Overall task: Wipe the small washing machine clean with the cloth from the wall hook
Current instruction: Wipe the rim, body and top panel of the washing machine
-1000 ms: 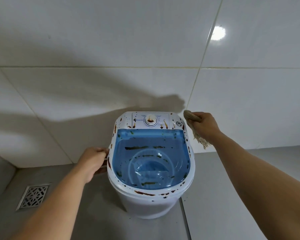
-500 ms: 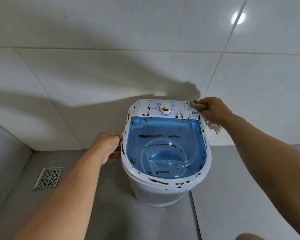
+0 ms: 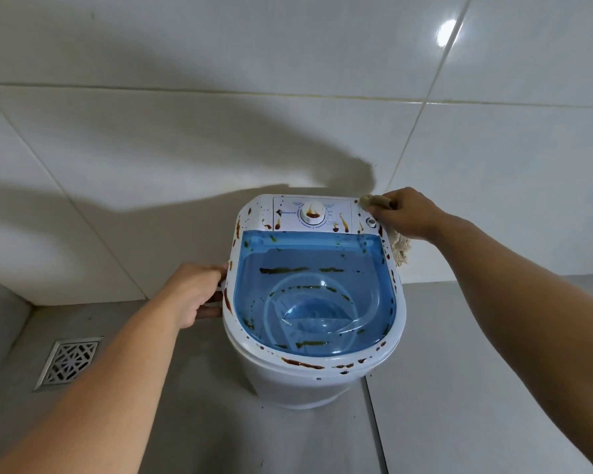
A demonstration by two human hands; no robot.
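The small washing machine (image 3: 317,378) stands on the grey floor (image 3: 192,425), with its back close to the white tiled wall (image 3: 220,138). Its blue see-through lid (image 3: 314,292) is closed, and the white rim around it carries many brown and dark green spots and streaks. At the back edge of the machine there is a control panel with a round dial (image 3: 313,212), and the dial also has a brown stain on it.

The left hand (image 3: 194,295) is closed around the handle on the left side of the machine, with the fingers curled under the rim. The right hand (image 3: 406,213) is at the back right corner of the machine. It is closed around the beige cloth (image 3: 377,201) and presses the cloth onto this corner, just beside a small round button (image 3: 370,222). One end of the cloth shows in front of the fingers, and a loose frayed part hangs below the hand, along the right side of the machine.

A metal drain grate (image 3: 70,361) is set in the floor near the left wall, well apart from the machine. A joint line in the floor runs from under the front of the machine toward the lower edge. The shadows of both arms fall on the wall behind the machine. Nothing stands between the hands and the machine.
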